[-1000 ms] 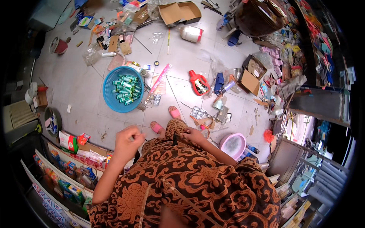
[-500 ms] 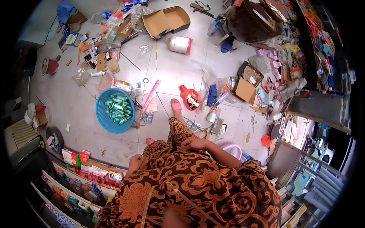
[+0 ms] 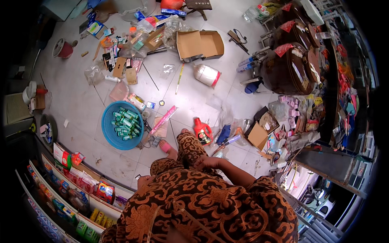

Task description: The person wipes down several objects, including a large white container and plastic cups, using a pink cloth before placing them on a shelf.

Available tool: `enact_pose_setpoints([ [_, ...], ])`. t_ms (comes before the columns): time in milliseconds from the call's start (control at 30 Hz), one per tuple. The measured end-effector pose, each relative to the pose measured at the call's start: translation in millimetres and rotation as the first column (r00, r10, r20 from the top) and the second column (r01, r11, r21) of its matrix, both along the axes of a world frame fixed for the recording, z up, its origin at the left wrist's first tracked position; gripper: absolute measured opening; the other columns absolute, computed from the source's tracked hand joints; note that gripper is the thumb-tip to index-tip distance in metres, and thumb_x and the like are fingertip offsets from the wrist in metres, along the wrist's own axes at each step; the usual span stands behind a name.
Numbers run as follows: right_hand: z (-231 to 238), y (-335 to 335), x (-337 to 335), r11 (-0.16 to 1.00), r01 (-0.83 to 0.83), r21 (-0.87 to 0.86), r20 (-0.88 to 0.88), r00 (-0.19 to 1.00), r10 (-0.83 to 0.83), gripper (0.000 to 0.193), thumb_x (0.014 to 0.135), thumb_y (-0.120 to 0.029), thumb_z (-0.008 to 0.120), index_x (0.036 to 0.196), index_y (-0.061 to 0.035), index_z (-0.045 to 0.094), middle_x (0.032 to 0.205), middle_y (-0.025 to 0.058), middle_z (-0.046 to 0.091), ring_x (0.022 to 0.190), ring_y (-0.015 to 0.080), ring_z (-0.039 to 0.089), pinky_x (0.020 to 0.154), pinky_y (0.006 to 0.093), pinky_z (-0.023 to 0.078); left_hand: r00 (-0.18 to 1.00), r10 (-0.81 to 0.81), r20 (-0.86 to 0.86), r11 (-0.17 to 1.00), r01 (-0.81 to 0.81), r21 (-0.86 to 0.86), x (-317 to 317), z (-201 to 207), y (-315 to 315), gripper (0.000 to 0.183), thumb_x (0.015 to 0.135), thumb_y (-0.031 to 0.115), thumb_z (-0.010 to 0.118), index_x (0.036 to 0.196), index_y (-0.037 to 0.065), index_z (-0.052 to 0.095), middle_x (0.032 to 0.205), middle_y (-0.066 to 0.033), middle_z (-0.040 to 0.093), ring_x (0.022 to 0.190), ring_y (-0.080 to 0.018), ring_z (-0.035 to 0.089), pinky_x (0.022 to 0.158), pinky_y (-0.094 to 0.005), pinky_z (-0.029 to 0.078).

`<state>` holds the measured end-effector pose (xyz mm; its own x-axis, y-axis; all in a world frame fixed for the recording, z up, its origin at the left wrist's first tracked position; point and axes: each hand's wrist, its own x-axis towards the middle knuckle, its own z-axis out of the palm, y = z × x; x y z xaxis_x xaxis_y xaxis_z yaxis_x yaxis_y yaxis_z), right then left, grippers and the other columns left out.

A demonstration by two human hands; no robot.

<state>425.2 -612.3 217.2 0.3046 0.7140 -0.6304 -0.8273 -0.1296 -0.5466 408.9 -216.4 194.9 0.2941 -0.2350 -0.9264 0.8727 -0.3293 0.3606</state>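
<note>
- A pale tiled floor (image 3: 83,107) spreads across the room, strewn with packages, bags and cardboard; the view darkens to black at its rim.
- The left hand (image 3: 144,181) is largely hidden by the brown patterned garment (image 3: 210,200), so I cannot tell whether it grips anything; a small pale object (image 3: 137,177) just beside it is too small to identify.
- The right hand (image 3: 205,163) rests curled against that garment, in front of the person's body; whether it pinches the cloth is unclear.
- One foot shows a pink slipper (image 3: 165,146); the other is mostly covered by the trouser leg.
- One blue basket (image 3: 105,126) stands ahead to the left, holding overlapping green bottles (image 3: 126,121) that cannot be counted surely.
- One red jug (image 3: 202,131) stands ahead; three brown containers (image 3: 283,72) line the upper right.
- Since a second ago, the left hand has dropped from its raised position, and the pink basin has left view.
</note>
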Motion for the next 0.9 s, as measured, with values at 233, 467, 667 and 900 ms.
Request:
enact_pose_setpoints([
  [233, -19.2, -40.8, 84.7, 0.985, -0.169, 0.033, -0.167, 0.971, 0.172, 0.012, 0.079, -0.015, 0.060, 0.084, -0.0049, 0.065, 0.068, -0.0055, 0.056, 0.058, 0.0032, 0.047, 0.052, 0.0191, 0.035, 0.993, -0.048, 0.106, 0.939, 0.009, 0.343, 40.9, 29.0, -68.8, 0.049, 0.088, 0.036, 0.061, 0.060, 0.006, 0.035, 0.052, 0.0002, 0.026, 0.049, -0.0099, 0.025, 0.045, -0.0299, 0.026],
  [467, -49.2, -108.3, 167.2, 0.936, -0.350, -0.028, -0.357, 0.878, 0.318, 0.027, 0.080, -0.017, 0.065, 0.102, -0.0015, 0.065, 0.082, -0.0001, 0.064, 0.067, 0.0084, 0.059, 0.058, 0.0202, 0.045, 0.863, -0.320, 0.391, 0.942, 0.243, 0.233, 53.9, -13.7, -130.7, 0.029, 0.091, 0.035, 0.056, 0.085, 0.007, 0.060, 0.069, -0.0093, 0.054, 0.061, -0.0197, 0.051, 0.056, -0.0359, 0.041],
  [667, -63.2, -143.5, 163.3, 0.989, -0.115, 0.094, -0.560, 0.815, 0.149, 0.026, 0.080, -0.016, 0.064, 0.102, -0.0017, 0.065, 0.070, -0.0016, 0.058, 0.059, 0.0070, 0.050, 0.051, 0.0227, 0.039, 0.928, -0.318, 0.193, 0.925, 0.260, 0.276, 112.7, 16.5, -171.9, 0.032, 0.093, 0.036, 0.054, 0.080, 0.006, 0.058, 0.069, -0.0102, 0.053, 0.060, -0.0221, 0.049, 0.058, -0.0393, 0.040],
  [900, -51.7, -136.1, 154.0, 0.988, -0.151, 0.001, -0.494, 0.860, 0.132, 0.023, 0.081, -0.017, 0.062, 0.099, -0.0037, 0.066, 0.069, -0.0054, 0.056, 0.056, 0.0050, 0.048, 0.051, 0.0196, 0.038, 0.994, -0.107, 0.009, 0.969, 0.102, 0.225, 129.6, 21.2, -175.0, 0.050, 0.094, 0.043, 0.048, 0.067, 0.001, 0.046, 0.057, -0.0064, 0.041, 0.053, -0.0152, 0.036, 0.052, -0.0358, 0.032],
])
